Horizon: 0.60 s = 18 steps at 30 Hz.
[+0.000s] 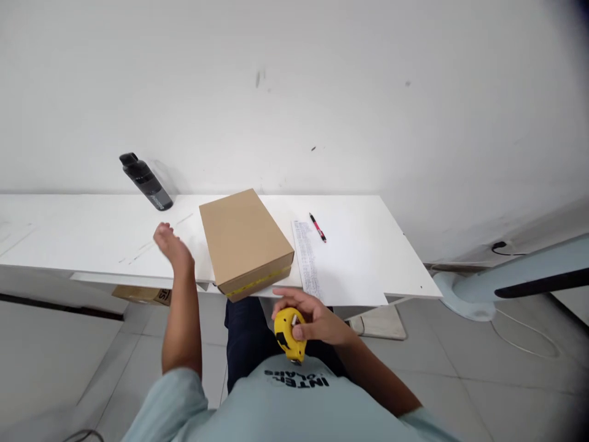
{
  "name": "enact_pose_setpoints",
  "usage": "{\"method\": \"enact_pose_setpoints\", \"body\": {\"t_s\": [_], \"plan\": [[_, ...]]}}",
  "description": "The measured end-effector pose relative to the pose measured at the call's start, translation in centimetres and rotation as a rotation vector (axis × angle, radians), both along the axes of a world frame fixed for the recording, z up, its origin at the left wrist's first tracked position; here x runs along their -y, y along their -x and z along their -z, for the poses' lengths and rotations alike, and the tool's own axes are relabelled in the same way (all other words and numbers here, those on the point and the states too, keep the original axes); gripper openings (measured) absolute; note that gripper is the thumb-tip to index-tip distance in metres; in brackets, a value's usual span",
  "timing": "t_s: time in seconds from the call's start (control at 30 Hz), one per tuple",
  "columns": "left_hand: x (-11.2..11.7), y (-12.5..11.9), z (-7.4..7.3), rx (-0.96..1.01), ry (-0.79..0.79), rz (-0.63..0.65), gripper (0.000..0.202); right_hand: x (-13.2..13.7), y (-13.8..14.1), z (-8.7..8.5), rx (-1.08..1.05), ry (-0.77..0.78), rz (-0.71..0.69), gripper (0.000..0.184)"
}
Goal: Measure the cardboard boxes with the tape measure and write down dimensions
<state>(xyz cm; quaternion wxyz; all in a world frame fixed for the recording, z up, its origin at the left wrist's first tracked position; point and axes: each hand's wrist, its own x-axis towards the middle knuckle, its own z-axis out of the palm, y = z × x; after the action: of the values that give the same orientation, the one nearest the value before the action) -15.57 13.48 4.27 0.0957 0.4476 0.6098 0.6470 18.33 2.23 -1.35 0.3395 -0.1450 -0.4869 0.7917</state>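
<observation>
A yellow tape measure [286, 331] with a black patch is gripped in my right hand [313, 316], just off the table's front edge and above my lap. The thumb presses on its side, and no blade shows drawn out. My left hand [173, 245] is raised over the white table, left of a closed brown cardboard box [246, 236], not touching it. Its fingers look loosely apart, slightly blurred, with nothing seen in them. Yellow tape runs along the front side of the box, whose near corner juts past the table edge.
Right of the box lies a sheet of paper [350, 264] with handwriting, a red and black pen [317, 228] on it. A black bottle [146, 182] stands at the back left against the wall. Beneath the table is another cardboard box [140, 294]. A pale blue stand [464, 298] is at right.
</observation>
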Motion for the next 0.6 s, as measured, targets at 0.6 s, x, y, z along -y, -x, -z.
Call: {"method": "enact_pose_setpoints", "body": {"t_s": [0.6], "plan": [[15.4,-9.6,3.2,-0.955,-0.520,0.204,0.030,-0.9,3.7,-1.1,0.052,-0.163,0.549,0.049]]}}
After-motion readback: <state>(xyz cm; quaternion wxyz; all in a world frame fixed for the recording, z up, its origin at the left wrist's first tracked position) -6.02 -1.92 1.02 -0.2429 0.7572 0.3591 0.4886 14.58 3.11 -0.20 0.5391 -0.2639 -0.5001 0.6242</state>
